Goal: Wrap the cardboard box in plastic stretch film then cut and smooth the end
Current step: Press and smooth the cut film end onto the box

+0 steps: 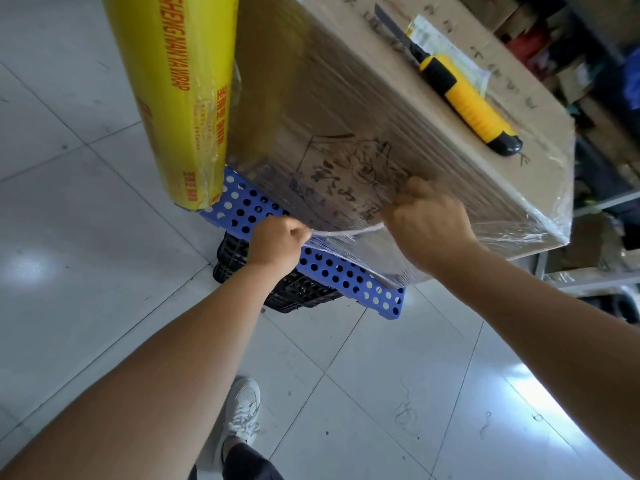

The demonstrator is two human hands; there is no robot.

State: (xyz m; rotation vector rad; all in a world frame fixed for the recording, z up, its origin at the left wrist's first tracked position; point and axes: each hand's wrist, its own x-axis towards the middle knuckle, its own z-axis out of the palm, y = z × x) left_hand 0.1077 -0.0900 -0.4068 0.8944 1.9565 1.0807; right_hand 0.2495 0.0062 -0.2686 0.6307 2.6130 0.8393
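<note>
Brown cardboard box (pixel 346 109), sheathed in glossy clear stretch film (pixel 349 237), sits on one perforated blue plastic crate (pixel 242 202); left hand (pixel 277 240) and right hand (pixel 427 223) each grip the film's roped edge, one yellow-black utility knife (pixel 464 98) on top.

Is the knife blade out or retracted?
Out. The knife lies on top of the box, and a grey blade projects from its black tip, away from the hands.

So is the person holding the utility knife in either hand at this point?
No. The utility knife lies on top of the cardboard box, while the left hand and right hand pinch the stretch film.
</note>
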